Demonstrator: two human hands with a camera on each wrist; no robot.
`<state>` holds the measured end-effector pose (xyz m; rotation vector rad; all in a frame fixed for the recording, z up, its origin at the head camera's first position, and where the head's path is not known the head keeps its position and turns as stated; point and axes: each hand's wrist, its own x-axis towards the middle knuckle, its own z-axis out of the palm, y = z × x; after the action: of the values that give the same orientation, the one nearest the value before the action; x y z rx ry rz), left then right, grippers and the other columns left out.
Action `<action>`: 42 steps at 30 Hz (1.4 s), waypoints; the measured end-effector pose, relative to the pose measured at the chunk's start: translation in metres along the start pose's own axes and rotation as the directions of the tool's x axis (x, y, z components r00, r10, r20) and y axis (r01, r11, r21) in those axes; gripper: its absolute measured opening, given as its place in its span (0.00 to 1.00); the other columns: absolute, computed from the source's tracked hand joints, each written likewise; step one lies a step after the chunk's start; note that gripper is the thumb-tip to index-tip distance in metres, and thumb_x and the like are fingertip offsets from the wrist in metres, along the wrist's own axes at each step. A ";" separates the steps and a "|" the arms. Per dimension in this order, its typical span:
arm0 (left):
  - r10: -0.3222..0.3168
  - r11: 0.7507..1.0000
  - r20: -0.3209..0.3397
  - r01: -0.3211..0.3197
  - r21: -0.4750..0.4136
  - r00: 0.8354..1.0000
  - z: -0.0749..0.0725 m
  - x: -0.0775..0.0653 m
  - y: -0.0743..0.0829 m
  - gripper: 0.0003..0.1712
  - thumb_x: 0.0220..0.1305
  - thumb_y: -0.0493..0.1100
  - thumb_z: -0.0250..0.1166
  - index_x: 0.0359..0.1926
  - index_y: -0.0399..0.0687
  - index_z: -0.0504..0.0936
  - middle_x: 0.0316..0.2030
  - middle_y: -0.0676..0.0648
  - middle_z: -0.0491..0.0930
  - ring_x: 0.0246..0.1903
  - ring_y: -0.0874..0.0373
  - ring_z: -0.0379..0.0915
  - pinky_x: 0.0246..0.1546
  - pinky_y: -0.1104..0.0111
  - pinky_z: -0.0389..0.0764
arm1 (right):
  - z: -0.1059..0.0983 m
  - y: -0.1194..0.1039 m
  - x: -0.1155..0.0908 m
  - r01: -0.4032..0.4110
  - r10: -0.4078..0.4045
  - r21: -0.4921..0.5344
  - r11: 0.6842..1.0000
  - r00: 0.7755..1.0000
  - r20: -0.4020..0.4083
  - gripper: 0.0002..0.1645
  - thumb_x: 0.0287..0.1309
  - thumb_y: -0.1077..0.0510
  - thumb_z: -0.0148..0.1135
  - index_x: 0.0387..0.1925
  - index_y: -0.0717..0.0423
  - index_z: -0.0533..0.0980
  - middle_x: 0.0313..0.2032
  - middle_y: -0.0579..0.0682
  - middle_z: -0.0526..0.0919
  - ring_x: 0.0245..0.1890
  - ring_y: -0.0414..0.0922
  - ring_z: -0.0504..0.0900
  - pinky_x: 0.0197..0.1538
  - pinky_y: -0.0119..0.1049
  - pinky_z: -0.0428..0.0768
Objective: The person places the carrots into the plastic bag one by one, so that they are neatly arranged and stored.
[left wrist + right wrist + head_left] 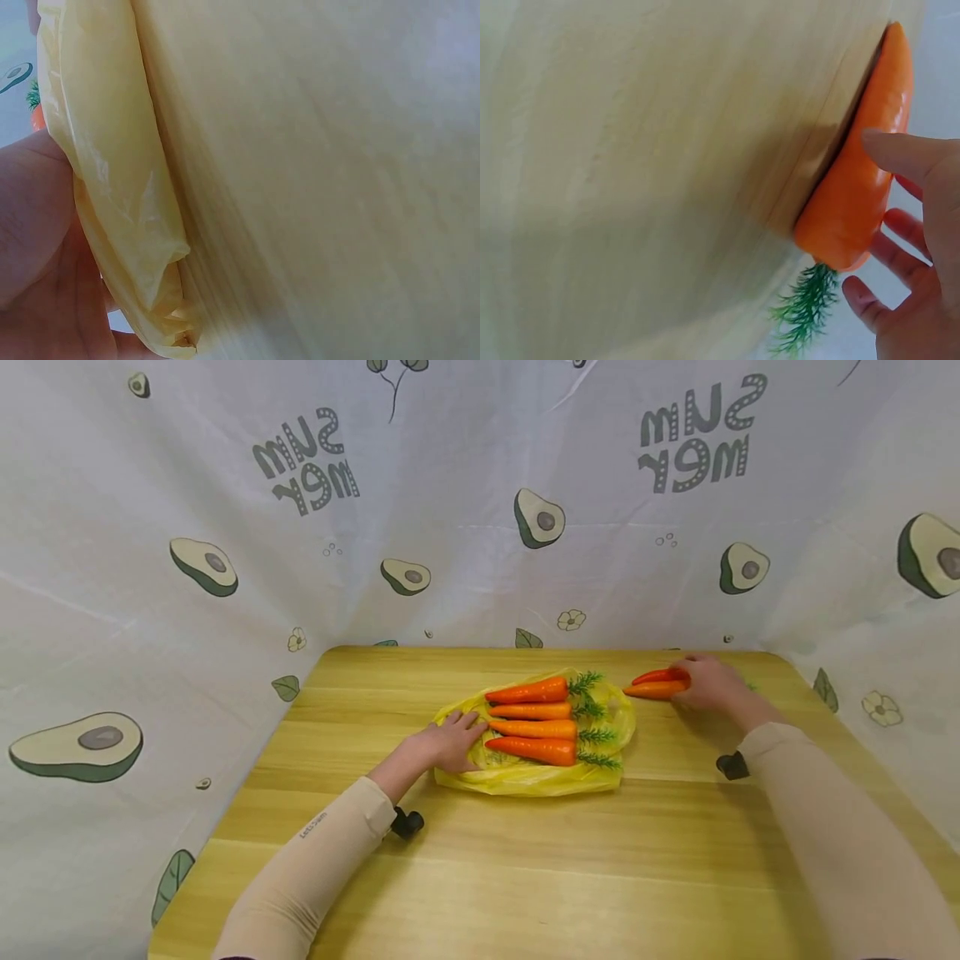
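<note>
My left hand (452, 742) rests with spread fingers on the left end of a yellow plastic bag (525, 782). In the left wrist view the bag's crinkled edge (124, 172) runs along the palm. Four orange-red carrots with green tops lie side by side on the bag, tips toward that hand; the uppermost carrot (528, 691) is the farthest. To the right of the bag, my right hand (705, 683) holds two more carrots, an orange carrot (651, 691) and a redder carrot (658, 676). The thumb lies on the orange carrot (855, 180) in the right wrist view.
The wooden table (525, 877) carries everything. A white curtain (465, 460) printed with avocados and mirrored lettering hangs behind and at both sides. Dark wrist cameras protrude below each cuff, the left camera (407, 823) near the table surface.
</note>
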<state>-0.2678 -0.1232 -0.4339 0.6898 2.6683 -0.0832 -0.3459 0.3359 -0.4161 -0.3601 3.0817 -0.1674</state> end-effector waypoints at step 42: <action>-0.007 1.000 0.016 0.007 0.001 1.000 -0.003 -0.001 0.000 0.48 0.70 0.64 0.60 0.81 0.59 0.48 0.81 0.48 0.40 0.80 0.46 0.34 0.73 0.41 0.57 | 0.000 0.001 -0.012 0.154 -0.153 -0.042 0.987 0.988 0.012 0.22 0.56 0.67 0.64 0.53 0.73 0.78 0.49 0.73 0.80 0.50 0.70 0.76 0.59 0.68 0.71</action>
<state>-0.2678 -0.1230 -0.4303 0.6778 2.6560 -0.0917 -0.3347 0.3399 -0.4160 -0.5991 3.0522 -0.1044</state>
